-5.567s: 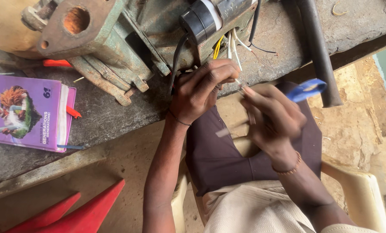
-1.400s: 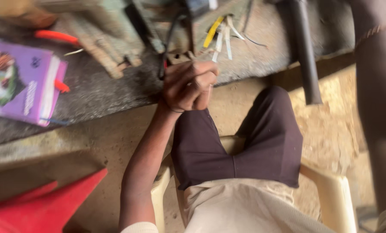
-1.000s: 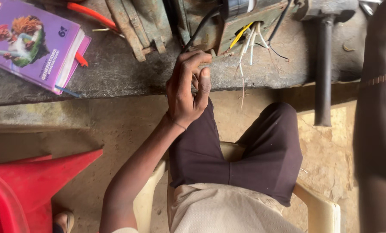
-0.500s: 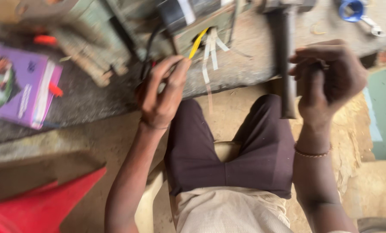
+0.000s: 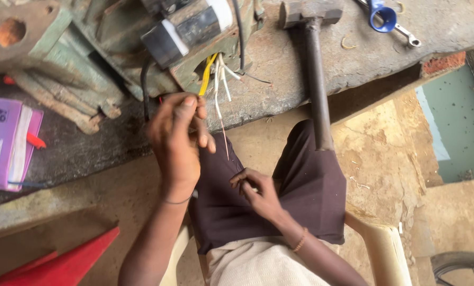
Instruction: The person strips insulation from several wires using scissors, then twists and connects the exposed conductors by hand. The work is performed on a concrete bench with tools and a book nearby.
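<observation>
Both forearms are bare, with no sleeves showing. The left grip (image 5: 179,140) has a thin dark band around the wrist just below it. The right grip (image 5: 258,190) has a slim beaded bracelet (image 5: 300,239) of a golden-brown colour at the wrist below it. Under both grips the lap is covered by dark maroon-brown trousers (image 5: 306,185), smooth and plain. Lower down, a light beige shirt (image 5: 253,265) with a fine woven texture covers the body.

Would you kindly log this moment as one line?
left hand: raised by motor wires | right hand: on lap, curled | hammer: on bench
</observation>
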Motion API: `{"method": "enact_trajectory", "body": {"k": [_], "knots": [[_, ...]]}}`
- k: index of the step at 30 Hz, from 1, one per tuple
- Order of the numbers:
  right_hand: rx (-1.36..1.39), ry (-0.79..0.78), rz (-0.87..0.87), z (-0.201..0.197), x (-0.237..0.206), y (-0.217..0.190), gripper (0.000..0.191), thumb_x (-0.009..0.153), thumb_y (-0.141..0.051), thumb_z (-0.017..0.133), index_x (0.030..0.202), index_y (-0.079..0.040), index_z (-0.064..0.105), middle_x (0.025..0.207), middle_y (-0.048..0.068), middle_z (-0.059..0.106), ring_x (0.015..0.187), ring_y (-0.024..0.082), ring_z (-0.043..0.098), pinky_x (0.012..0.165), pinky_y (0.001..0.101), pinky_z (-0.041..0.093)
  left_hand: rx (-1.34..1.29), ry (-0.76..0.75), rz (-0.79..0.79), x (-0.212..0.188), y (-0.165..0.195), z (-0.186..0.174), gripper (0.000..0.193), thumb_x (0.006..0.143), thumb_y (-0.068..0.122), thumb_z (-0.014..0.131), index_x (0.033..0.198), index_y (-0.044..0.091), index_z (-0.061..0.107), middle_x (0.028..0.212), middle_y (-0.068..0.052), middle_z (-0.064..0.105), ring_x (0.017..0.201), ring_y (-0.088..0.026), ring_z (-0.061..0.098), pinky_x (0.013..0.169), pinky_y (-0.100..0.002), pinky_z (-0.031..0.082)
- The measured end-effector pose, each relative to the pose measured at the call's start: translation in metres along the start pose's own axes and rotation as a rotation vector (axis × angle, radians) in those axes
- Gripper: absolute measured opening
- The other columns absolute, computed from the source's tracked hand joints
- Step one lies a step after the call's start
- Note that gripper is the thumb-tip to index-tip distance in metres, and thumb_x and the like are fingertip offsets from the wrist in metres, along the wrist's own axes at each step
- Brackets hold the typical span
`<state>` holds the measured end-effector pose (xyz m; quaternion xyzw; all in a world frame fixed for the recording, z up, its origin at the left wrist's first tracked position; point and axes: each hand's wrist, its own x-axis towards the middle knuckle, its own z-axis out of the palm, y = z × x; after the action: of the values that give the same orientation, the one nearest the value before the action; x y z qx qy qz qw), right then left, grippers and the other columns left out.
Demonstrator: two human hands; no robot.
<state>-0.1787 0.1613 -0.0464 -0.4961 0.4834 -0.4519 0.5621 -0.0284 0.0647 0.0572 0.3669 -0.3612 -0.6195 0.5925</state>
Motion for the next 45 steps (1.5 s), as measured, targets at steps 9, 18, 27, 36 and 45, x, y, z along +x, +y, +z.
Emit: {"method": "enact_trajectory", "body": {"k": [9,18,27,36,45], "knots": [[-0.095,-0.115,0.217,0.017,0.015,0.009,0.026,0.095,0.005,0.048,0.108,0.000,0.070,0.090,0.005,0.071,0.077,0.010,0.063,0.071,0.0245,0.054,-0.072,-0.080,0.017,-0.009,-0.007,-0.005,0.022,0.108,0.026,0.056,0.116,0.006,0.059,0.101,-0.004,0.062,0.066,-0.007,0.058,0.051,-0.022,0.054],[-0.083,-0.103,0.241,0.025,0.022,-0.010,0.024,0.097,0.002,0.048,0.106,0.001,0.071,0.089,0.005,0.071,0.074,0.010,0.061,0.069,0.0242,0.053,1.218,0.063,1.113,0.007,-0.018,-0.027,0.037,0.104,0.011,0.081,0.134,0.007,0.060,0.127,-0.010,0.063,0.100,-0.018,0.073,0.078,-0.026,0.069],[-0.068,-0.117,0.216,0.025,0.022,-0.010,0.024,0.097,0.001,0.048,0.106,0.001,0.071,0.089,0.005,0.070,0.075,0.010,0.061,0.069,0.0239,0.053,1.305,0.042,1.238,0.020,-0.023,-0.032,0.031,0.102,0.011,0.083,0.127,0.006,0.065,0.119,-0.007,0.068,0.102,-0.018,0.073,0.081,-0.027,0.068],[-0.084,-0.113,0.257,0.026,0.021,-0.005,0.023,0.098,-0.001,0.049,0.107,-0.001,0.071,0.091,0.005,0.071,0.078,0.010,0.063,0.071,0.0238,0.053,-0.234,-0.197,-0.085,0.002,-0.025,-0.020,0.022,0.110,0.020,0.064,0.112,-0.002,0.066,0.092,-0.004,0.068,0.065,-0.005,0.061,0.051,-0.018,0.051],[-0.107,-0.104,0.243,0.023,0.023,-0.004,0.023,0.096,-0.003,0.052,0.112,-0.002,0.070,0.091,0.004,0.072,0.079,0.011,0.064,0.070,0.0244,0.053,0.126,-0.330,0.035,-0.042,0.004,0.000,0.024,0.111,0.029,0.062,0.110,0.005,0.067,0.089,-0.002,0.070,0.059,-0.003,0.059,0.047,-0.018,0.051]]}}
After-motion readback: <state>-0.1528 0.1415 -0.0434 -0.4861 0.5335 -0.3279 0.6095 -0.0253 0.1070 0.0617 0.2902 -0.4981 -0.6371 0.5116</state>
